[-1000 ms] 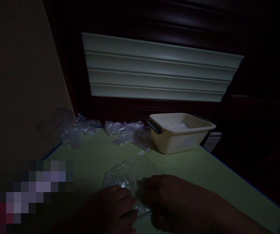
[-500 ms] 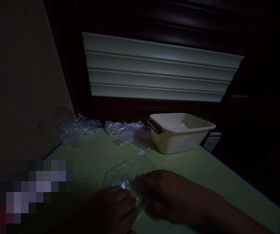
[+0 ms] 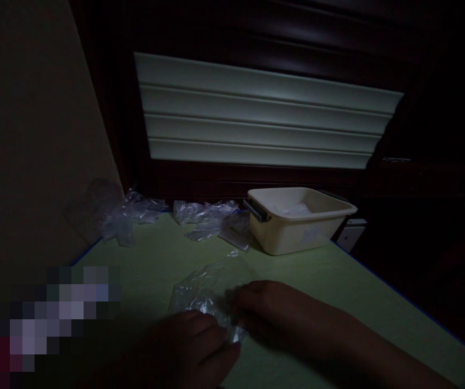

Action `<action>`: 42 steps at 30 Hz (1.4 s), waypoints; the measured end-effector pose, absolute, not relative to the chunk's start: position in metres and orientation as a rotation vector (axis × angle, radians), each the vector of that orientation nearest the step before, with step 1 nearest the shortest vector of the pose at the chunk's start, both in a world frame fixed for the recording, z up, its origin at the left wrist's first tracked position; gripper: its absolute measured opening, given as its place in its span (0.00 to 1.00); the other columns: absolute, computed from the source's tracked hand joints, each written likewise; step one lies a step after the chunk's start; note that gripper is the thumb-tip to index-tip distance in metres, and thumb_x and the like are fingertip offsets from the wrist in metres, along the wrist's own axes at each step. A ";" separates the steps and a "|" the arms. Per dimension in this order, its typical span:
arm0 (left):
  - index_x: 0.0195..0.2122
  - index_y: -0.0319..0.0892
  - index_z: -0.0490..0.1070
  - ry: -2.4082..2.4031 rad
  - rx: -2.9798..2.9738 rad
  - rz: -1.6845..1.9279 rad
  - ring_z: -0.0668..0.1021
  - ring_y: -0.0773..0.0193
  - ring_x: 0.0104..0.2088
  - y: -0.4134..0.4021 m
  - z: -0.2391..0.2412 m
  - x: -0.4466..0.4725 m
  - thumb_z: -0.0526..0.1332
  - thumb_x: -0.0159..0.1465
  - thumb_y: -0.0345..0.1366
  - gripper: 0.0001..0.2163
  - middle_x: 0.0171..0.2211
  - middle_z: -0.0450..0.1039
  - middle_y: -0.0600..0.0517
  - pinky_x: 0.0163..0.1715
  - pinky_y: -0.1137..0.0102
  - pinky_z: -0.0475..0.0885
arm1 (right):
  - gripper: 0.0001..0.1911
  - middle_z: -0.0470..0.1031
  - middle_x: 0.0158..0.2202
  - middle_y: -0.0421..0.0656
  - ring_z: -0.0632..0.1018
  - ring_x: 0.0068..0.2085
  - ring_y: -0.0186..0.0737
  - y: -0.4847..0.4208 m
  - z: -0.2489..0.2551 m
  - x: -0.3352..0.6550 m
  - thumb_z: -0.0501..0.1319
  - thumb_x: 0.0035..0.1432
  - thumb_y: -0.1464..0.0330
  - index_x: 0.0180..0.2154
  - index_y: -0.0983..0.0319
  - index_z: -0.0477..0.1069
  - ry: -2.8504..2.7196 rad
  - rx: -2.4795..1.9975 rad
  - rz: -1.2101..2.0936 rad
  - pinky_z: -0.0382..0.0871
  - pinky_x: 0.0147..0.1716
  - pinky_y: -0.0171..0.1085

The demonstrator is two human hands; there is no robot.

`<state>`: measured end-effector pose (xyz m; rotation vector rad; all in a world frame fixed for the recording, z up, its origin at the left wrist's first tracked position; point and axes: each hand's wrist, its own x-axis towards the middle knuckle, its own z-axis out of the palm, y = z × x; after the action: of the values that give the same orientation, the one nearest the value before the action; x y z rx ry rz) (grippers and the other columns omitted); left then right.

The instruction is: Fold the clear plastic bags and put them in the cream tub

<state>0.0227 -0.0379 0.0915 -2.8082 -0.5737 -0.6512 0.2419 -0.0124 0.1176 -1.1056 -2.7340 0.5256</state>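
The scene is very dark. A crumpled clear plastic bag (image 3: 210,283) lies on the green table top (image 3: 329,286) near the front. My left hand (image 3: 191,346) and my right hand (image 3: 275,316) both have their fingers closed on the bag's near edge, close together. The far part of the bag rests flat on the table.
A cream plastic tub (image 3: 297,219) with a dark handle stands at the back right. Several more clear plastic bags lie in one pile (image 3: 216,221) to the tub's left and another (image 3: 127,216) by the wall. A blue strip edges the table on the right.
My right hand has drawn slightly back toward the far side and both hands have gathered the bag's near edge tighter. The rest is unchanged.
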 end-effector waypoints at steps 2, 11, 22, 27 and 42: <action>0.41 0.41 0.71 -0.568 -2.830 -0.505 0.76 0.61 0.36 -0.036 0.094 0.025 0.63 0.64 0.39 0.09 0.37 0.76 0.53 0.38 0.68 0.70 | 0.05 0.75 0.35 0.43 0.74 0.34 0.34 -0.010 0.117 0.242 0.56 0.63 0.73 0.37 0.63 0.71 -2.745 -1.081 0.465 0.62 0.31 0.31; 0.37 0.41 0.71 -0.565 -2.816 -0.467 0.75 0.62 0.35 -0.034 0.090 0.026 0.65 0.62 0.35 0.05 0.35 0.75 0.54 0.37 0.69 0.70 | 0.06 0.73 0.33 0.46 0.72 0.32 0.39 -0.016 0.117 0.236 0.56 0.60 0.77 0.32 0.64 0.70 -2.562 -1.078 -0.273 0.60 0.30 0.35; 0.34 0.41 0.73 -0.601 -2.768 -0.486 0.75 0.62 0.34 -0.037 0.092 0.028 0.62 0.64 0.29 0.01 0.30 0.75 0.53 0.37 0.69 0.70 | 0.05 0.75 0.33 0.48 0.77 0.31 0.46 -0.017 0.094 0.224 0.55 0.59 0.76 0.37 0.63 0.68 -2.728 -1.489 -0.263 0.64 0.25 0.38; 0.34 0.40 0.72 -0.564 -2.777 -0.492 0.75 0.63 0.34 -0.037 0.098 0.028 0.63 0.63 0.28 0.02 0.31 0.75 0.54 0.36 0.70 0.70 | 0.11 0.75 0.34 0.54 0.78 0.33 0.50 -0.013 0.101 0.235 0.53 0.58 0.81 0.41 0.65 0.68 -2.580 -1.950 -0.382 0.66 0.26 0.40; 0.39 0.42 0.72 -0.582 -2.779 -0.563 0.76 0.61 0.35 -0.036 0.085 0.024 0.58 0.66 0.31 0.04 0.33 0.76 0.51 0.39 0.68 0.72 | 0.12 0.77 0.35 0.55 0.80 0.33 0.47 -0.003 0.133 0.256 0.50 0.61 0.78 0.45 0.66 0.65 -2.237 -2.241 -0.145 0.65 0.26 0.36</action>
<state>0.0240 -0.0359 0.0849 -2.7792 -0.5820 -0.5632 0.2558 -0.0035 0.1331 -2.2409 -2.2373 -0.1453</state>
